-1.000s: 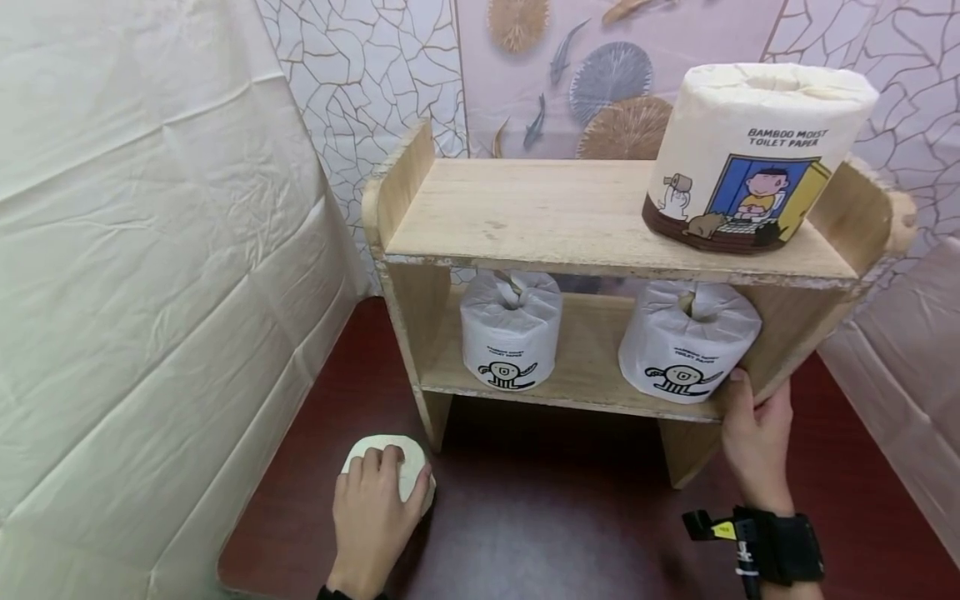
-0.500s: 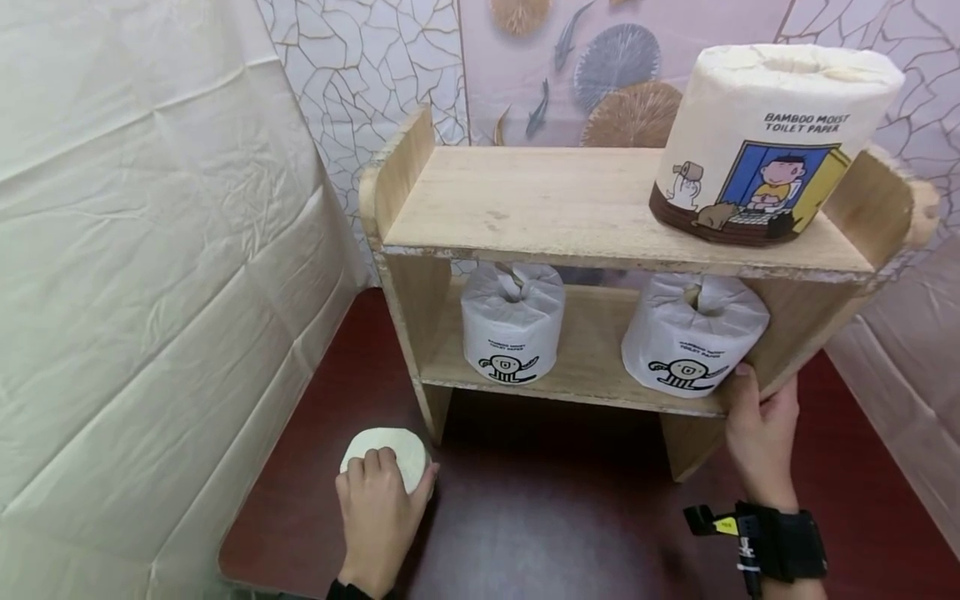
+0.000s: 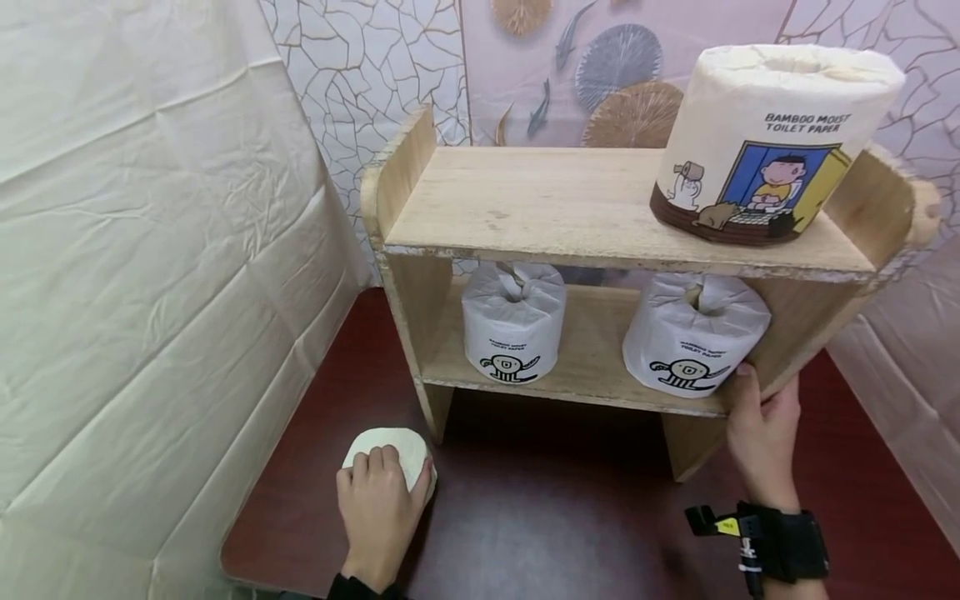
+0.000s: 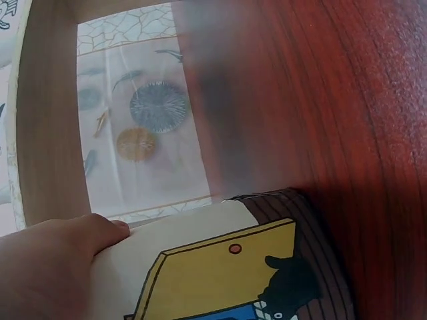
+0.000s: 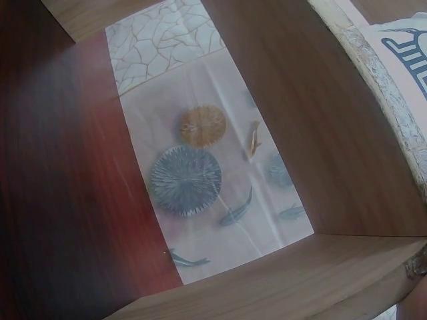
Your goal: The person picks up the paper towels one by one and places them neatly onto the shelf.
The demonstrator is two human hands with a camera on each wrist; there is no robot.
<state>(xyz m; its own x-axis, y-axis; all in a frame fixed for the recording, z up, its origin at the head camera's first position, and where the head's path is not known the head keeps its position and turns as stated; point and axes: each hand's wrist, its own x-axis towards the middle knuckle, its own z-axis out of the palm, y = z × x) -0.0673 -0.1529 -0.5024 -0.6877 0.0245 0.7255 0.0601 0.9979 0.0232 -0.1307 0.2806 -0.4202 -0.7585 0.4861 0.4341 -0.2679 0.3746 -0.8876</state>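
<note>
My left hand [image 3: 381,508] holds a cream toilet paper roll [image 3: 408,450] on the table, left of the wooden shelf [image 3: 540,200]. Its fingers lie over the top and its thumb is at the side. In the left wrist view the thumb presses the wrapper of that toilet paper roll [image 4: 220,267], printed with a yellow door and a black cat. My right hand [image 3: 767,437] grips the shelf's lower right corner, thumb in front beside a white-wrapped toilet paper roll [image 3: 693,333]; some of its fingers are hidden behind the side panel.
A second white-wrapped roll [image 3: 513,325] stands on the lower board, towards the left. On the top board, at the right, stands a large cream toilet paper roll [image 3: 750,142]. Pale cloth [image 3: 150,250] hangs at the left of the dark red table [image 3: 540,525].
The head view has shifted slightly, so the shelf's top and the large roll sit a little higher and further right. Both hands keep their places on the roll and shelf.
</note>
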